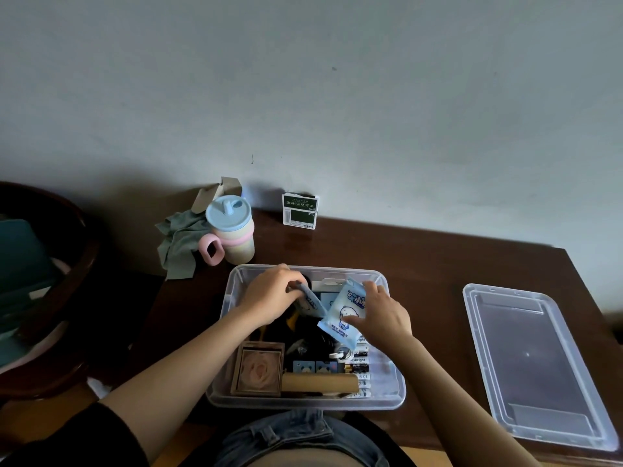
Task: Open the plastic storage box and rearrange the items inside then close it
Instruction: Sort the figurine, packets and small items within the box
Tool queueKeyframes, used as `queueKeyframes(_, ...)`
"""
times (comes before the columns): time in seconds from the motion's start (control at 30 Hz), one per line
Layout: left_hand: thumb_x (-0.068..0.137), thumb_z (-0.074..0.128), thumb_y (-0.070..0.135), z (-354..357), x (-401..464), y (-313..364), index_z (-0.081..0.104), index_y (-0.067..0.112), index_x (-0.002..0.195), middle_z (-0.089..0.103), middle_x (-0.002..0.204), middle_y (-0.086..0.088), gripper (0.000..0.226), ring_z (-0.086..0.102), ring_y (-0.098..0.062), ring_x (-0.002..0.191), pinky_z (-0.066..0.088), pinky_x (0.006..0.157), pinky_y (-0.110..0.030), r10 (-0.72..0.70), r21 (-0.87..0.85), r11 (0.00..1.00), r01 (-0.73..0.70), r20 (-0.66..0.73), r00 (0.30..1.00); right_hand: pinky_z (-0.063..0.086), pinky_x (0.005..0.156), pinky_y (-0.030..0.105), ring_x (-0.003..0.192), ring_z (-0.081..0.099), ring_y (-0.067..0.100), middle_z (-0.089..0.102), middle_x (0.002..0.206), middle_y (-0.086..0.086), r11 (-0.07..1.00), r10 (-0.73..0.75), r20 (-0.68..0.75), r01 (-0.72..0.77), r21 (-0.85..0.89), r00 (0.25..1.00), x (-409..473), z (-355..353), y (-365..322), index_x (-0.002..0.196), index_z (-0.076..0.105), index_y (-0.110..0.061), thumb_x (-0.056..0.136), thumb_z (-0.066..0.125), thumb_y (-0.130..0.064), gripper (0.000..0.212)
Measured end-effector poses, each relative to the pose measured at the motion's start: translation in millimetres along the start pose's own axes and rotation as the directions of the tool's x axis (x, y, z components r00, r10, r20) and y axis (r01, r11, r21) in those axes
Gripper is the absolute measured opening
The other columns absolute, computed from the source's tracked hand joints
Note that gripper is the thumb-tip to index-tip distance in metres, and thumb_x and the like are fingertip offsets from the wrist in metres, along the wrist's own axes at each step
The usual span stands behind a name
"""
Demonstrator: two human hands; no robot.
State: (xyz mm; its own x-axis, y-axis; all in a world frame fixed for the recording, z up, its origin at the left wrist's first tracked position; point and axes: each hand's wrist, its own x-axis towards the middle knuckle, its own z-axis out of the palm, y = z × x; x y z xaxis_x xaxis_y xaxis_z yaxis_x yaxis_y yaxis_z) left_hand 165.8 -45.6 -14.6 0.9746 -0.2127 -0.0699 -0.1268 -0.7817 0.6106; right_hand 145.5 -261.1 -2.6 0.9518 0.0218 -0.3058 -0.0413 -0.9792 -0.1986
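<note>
A clear, rectangular plastic storage box is shown lidless on the near edge of a dark brown wooden table, directly in front of the person. Its clear plastic lid is laid flat on the table to the right, well apart from the box. Two pale blue wet-wipe packets are held above the box's far half. The larger packet, printed with a cartoon figure, is pinched by the right hand, thumb on its printed face and fingers curled behind its upper edge. The smaller packet, seen nearly edge-on, is pinched between the curled fingers and thumb of the left hand. In the box's near left corner a square brown wooden frame is seen, with a tan cardboard piece just beside it and a row of batteries along the right. Dark items lie in the middle; their kind cannot be told. Beyond the box, a pastel lidded cup with a pink handle stands beside a crumpled grey-green cloth, and a small dark green carton is set against the pale wall.
</note>
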Motion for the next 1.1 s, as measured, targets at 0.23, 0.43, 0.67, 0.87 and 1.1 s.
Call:
queueKeyframes(0.23, 0.082, 0.07, 0.008, -10.0, -6.9, -17.4, 0.068, 0.019, 0.09, 0.069, 0.087, 0.003, 0.013, 0.066, -0.015, 0.083, 0.053, 0.081, -0.036, -0.057, -0.259, 0.964, 0.061, 0.02, 0.998, 0.039, 0.055, 0.026, 0.081, 0.061, 0.02, 0.046, 0.121, -0.005, 0.993, -0.09, -0.209, 0.105, 0.061, 0.974, -11.9, -5.1, -3.3, 0.119, 0.047, -0.021, 0.087, 0.062, -0.036, 0.039)
queueKeyframes(0.43, 0.088, 0.066, 0.029, -2.6, -18.6, -21.7, 0.062, 0.028, 0.07, 0.069, 0.073, 0.005, 0.018, 0.064, -0.009, 0.067, 0.048, 0.064, -0.026, -0.129, -0.271, 0.949, 0.16, 0.13, 0.983, 0.049, 0.069, 0.027, 0.069, 0.054, 0.002, 0.069, 0.086, -0.011, 0.89, -0.421, 0.085, 0.393, 0.231, 0.903, -23.5, -6.4, -23.8, 0.093, 0.069, -0.027, 0.087, 0.062, -0.029, 0.009)
queueKeyframes(0.67, 0.085, 0.066, 0.022, 17.4, -44.6, -10.3, 0.075, 0.018, 0.098, 0.073, 0.097, 0.006, 0.017, 0.064, -0.001, 0.083, 0.047, 0.071, -0.014, 0.024, -0.056, 0.998, 0.017, 0.652, 0.758, 0.043, 0.071, 0.026, 0.101, 0.06, 0.013, 0.069, 0.104, -0.007, 0.887, -0.452, 0.302, 0.459, 0.049, 0.84, -19.2, 8.4, -33.4, 0.113, 0.066, -0.033, 0.086, 0.062, -0.032, 0.027)
queueKeyframes(0.87, 0.082, 0.061, 0.018, 29.2, -39.3, 7.3, 0.066, 0.02, 0.093, 0.065, 0.083, 0.01, 0.013, 0.059, -0.015, 0.077, 0.037, 0.061, -0.026, 0.103, 0.249, 0.909, -0.333, 0.64, 0.761, 0.043, 0.078, 0.028, 0.107, 0.058, 0.015, 0.067, 0.112, -0.005, 0.915, -0.385, 0.345, 0.402, 0.022, 0.856, -13.8, 8.6, -23.1, 0.123, 0.057, -0.039, 0.088, 0.056, -0.048, 0.037)
queueKeyframes(1.1, 0.081, 0.061, 0.024, 34.6, -34.9, 12.8, 0.062, 0.012, 0.092, 0.048, 0.07, 0.0, 0.017, 0.048, -0.021, 0.067, 0.032, 0.056, -0.029, 0.148, 0.393, 0.792, -0.467, 0.619, 0.771, 0.049, 0.088, 0.035, 0.108, 0.059, 0.018, 0.066, 0.115, -0.002, 0.931, -0.355, 0.339, 0.362, 0.047, 0.871, -16.0, 7.3, -16.8, 0.121, 0.058, -0.036, 0.092, 0.051, -0.042, 0.03)
